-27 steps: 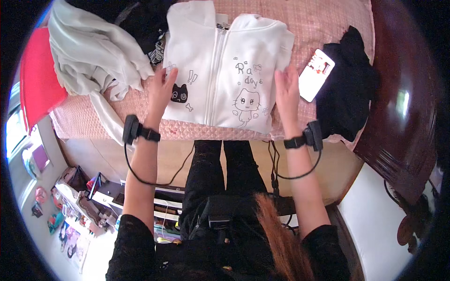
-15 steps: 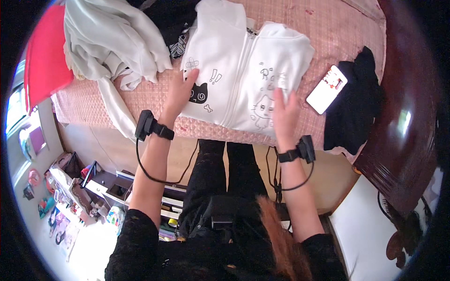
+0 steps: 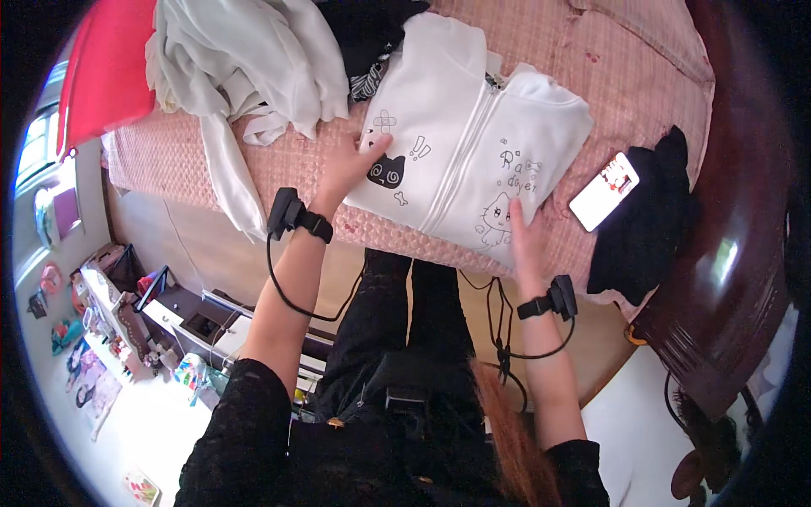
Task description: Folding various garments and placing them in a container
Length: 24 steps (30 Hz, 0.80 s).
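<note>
1. White zip hoodie [image 3: 460, 139] w/ cartoon cat prints lies folded flat on pink quilted bedspread [image 3: 642, 76], centre of scene, hood end far.
2. Left hand [image 3: 351, 165] – palm down, fingers spread, resting flat on hoodie's near-left corner beside black cat print. Presses only, grips nothing.
3. Right hand [image 3: 525, 241] – fingers straight and together, laid flat along hoodie's near-right edge. Nothing clasped.
4. Both wrists carry black strap-on units w/ cables.
5. Smartphone [image 3: 603, 191], screen lit, lies right of hoodie, close but apart, partly on black garment [image 3: 646, 228].
6. Crumpled off-white garment [image 3: 245, 76] far left – one sleeve hangs over bed's near edge.
7. Red cloth [image 3: 106, 68] at far-left rim.
8. Dark garment [image 3: 367, 34] far of hoodie, partly under it.
</note>
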Tool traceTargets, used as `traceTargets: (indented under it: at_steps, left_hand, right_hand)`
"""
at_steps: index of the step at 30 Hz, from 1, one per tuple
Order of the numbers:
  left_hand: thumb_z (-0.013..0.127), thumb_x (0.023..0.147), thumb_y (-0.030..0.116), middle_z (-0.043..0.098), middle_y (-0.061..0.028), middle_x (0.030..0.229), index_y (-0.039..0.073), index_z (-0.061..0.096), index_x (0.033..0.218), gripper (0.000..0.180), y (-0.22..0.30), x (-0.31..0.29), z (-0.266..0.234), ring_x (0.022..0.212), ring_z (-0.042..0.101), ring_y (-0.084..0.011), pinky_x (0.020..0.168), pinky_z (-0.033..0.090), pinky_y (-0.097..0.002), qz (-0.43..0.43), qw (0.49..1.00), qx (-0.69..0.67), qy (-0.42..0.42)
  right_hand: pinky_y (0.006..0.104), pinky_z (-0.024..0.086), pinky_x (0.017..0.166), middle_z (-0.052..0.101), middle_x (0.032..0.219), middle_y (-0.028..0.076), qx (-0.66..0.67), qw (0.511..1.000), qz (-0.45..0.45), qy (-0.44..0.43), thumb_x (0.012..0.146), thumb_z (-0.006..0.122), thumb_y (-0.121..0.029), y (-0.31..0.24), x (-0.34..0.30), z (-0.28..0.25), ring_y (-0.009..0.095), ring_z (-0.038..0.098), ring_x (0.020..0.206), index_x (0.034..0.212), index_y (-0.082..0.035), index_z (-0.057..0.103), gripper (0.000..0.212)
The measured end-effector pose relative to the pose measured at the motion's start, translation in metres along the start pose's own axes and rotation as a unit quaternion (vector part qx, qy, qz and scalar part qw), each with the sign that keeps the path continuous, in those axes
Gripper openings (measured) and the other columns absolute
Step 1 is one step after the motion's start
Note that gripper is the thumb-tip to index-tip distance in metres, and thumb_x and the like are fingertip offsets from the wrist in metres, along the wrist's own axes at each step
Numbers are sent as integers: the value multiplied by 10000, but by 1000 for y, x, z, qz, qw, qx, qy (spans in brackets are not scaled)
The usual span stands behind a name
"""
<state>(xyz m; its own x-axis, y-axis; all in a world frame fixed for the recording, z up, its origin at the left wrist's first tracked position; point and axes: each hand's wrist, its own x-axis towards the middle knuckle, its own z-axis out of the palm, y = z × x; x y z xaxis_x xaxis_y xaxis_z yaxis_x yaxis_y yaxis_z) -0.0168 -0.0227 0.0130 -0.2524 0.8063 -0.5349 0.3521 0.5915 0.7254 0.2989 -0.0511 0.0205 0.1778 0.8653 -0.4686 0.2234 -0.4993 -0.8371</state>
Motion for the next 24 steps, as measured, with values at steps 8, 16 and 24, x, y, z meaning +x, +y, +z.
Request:
traceTargets:
  at_steps: [8, 16, 24]
  left_hand:
    - [750, 754, 350, 644, -88, 1026, -18, 576, 1144, 563, 22, -9, -6, 882, 608, -136, 772, 489, -267, -84, 975, -101, -180]
    - [689, 805, 164, 664, -99, 993, -40, 598, 1088, 361, 50, -119, -36, 783, 658, -156, 702, 535, -276, -209, 885, -333, -248]
    - [618, 853, 103, 616, -130, 1123, -49, 492, 1223, 419, 55, -232, -83, 965, 628, -194, 856, 510, -305, -140, 785, -540, -267]
  right_hand:
    - [308, 434, 895, 537, 1193, 154, 62, 996, 26, -66, 785, 722, -281, -23, 23, -3, 223, 540, 1055, 1251, 83, 405, 671]
    - [317, 533, 779, 625, 1081, 124, 206, 909, 273, -237, 838, 644, -151, -78, -46, -53, 212, 639, 908, 1226, 32, 482, 458]
    - [364, 548, 774, 594, 1104, 125, 177, 922, 128, -319, 833, 595, -69, -157, -120, -61, 254, 639, 900, 1291, -8, 385, 507]
